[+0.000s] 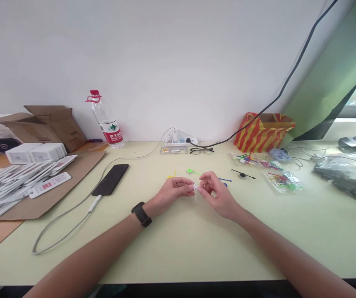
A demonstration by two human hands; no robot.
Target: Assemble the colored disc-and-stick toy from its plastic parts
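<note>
My left hand and my right hand meet over the middle of the pale yellow table. Both pinch a small white piece between their fingertips. A black watch is on my left wrist. Just beyond the hands lie small plastic parts: a green disc, a yellow stick, a blue stick and a black stick with a round hub.
A black phone on a white cable lies to the left, beside white cards and cardboard boxes. A water bottle, power strip, glasses and striped bag stand at the back. Bags of coloured parts lie right.
</note>
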